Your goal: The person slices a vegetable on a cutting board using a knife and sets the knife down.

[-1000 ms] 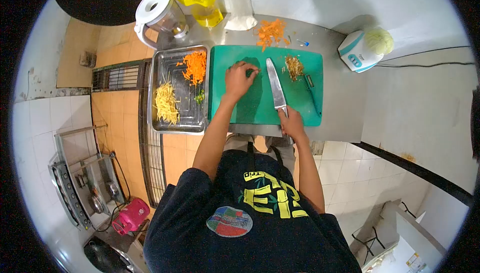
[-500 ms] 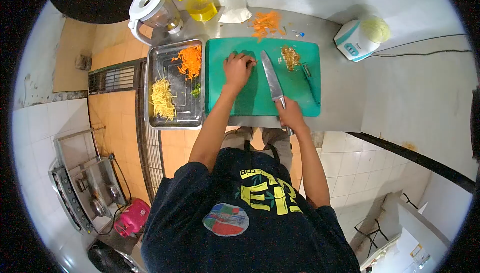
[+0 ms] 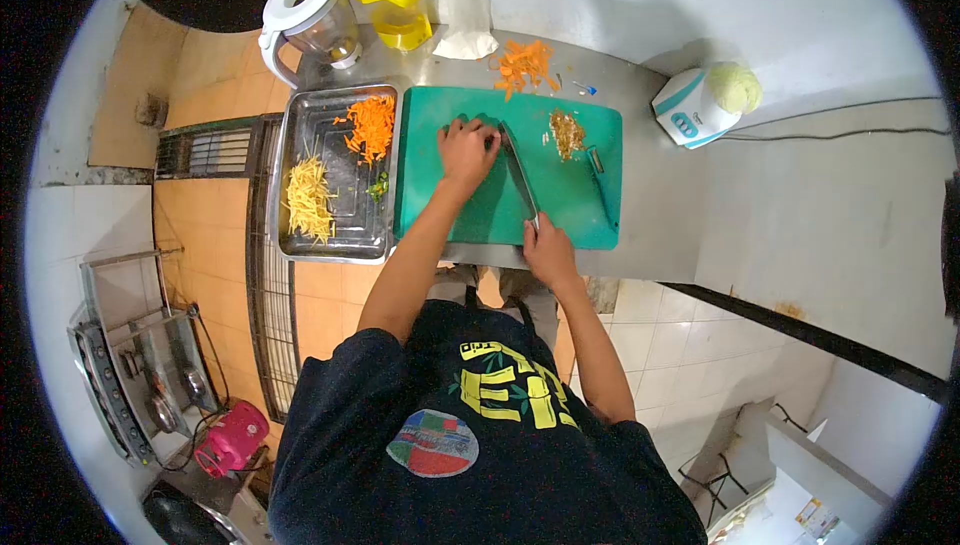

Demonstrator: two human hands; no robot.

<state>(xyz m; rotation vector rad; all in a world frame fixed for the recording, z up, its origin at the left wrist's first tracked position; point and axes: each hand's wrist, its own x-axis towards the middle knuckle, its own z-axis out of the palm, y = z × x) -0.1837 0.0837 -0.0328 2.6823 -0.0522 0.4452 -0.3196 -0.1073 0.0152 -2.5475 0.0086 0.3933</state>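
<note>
My left hand (image 3: 468,152) is closed, fingers curled down on the green cutting board (image 3: 450,220). What it pinches is mostly hidden and too small to name. In my right hand (image 3: 549,249) is the handle of a kitchen knife (image 3: 519,173); its blade slants up and left, with the tip beside my left fingertips. Finely chopped pale-brown bits (image 3: 566,135) lie to the right of the blade. Near the board's right edge rests a green-handled peeler (image 3: 603,185).
Left of the board, a metal tray (image 3: 337,250) holds shredded carrot (image 3: 371,129), pale yellow strips (image 3: 309,200) and chopped green bits (image 3: 378,185). Behind are a blender jug (image 3: 318,25), a yellow oil pouch (image 3: 392,0) and orange peelings (image 3: 525,67). A white-and-teal blender base (image 3: 688,115) stands right.
The knife has moved left and turned more edge-on, its tip now beside my left fingers. A small reddish tip that poked out from those fingers is now hidden. The whole view has shifted slightly.
</note>
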